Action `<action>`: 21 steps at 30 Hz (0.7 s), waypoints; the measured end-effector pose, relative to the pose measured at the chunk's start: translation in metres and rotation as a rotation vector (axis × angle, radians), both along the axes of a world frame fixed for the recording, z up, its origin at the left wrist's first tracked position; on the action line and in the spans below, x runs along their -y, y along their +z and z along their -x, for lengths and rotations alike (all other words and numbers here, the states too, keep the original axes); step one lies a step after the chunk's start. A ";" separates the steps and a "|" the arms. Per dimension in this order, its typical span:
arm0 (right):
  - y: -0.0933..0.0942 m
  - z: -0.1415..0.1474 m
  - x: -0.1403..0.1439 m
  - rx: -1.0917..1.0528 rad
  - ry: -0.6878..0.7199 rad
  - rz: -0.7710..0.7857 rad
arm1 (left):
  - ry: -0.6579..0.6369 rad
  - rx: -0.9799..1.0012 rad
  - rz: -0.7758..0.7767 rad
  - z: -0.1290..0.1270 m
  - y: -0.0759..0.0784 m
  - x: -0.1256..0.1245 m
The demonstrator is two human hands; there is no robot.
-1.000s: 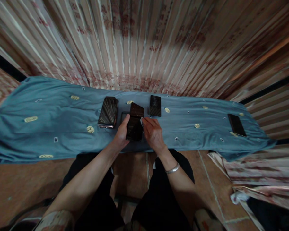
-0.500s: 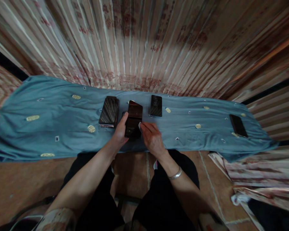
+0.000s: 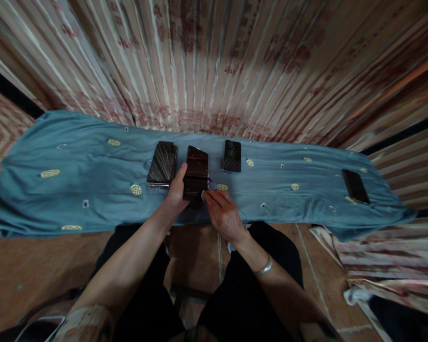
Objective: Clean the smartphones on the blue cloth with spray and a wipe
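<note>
My left hand (image 3: 177, 189) grips a dark, glossy smartphone (image 3: 197, 166) by its left side, thumb along the edge, above the cloth. Fingers of my right hand (image 3: 225, 216) are pinched on a small white piece, perhaps a wipe (image 3: 204, 194), against the phone's lower right edge. Most of that piece is hidden by the fingers. Just left of the held phone lies a stack of phones (image 3: 162, 164), the top one screen up. A small blue-and-clear item (image 3: 211, 184) shows behind my right fingers; its kind is unclear.
A blue patterned cloth (image 3: 100, 175) covers the long narrow table. One phone (image 3: 232, 156) lies toward the back, right of the held one, and another phone (image 3: 355, 186) lies near the right end. A pleated curtain (image 3: 214, 71) hangs directly behind the table.
My right hand has slid down along the phone's right edge, toward me, uncovering the small blue-and-clear item. The held phone has shifted slightly left and up.
</note>
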State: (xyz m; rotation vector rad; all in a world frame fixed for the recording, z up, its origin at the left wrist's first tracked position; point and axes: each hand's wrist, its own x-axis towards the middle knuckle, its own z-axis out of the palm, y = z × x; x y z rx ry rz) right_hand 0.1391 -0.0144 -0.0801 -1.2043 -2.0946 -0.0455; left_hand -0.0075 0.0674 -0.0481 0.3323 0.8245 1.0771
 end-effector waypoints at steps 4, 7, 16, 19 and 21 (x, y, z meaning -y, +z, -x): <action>0.000 0.001 0.002 0.011 0.012 0.008 | -0.007 0.019 -0.002 0.001 0.001 -0.001; 0.001 0.002 0.003 0.013 0.028 -0.011 | -0.008 0.027 0.010 -0.001 0.003 0.000; 0.002 0.005 0.002 0.008 0.040 0.007 | 0.002 -0.011 0.020 -0.003 0.003 0.003; 0.003 0.004 -0.001 -0.009 0.040 -0.033 | -0.024 -0.016 0.018 -0.004 0.004 0.004; 0.002 0.003 -0.002 -0.009 0.029 -0.058 | -0.031 -0.015 0.027 -0.005 0.005 0.005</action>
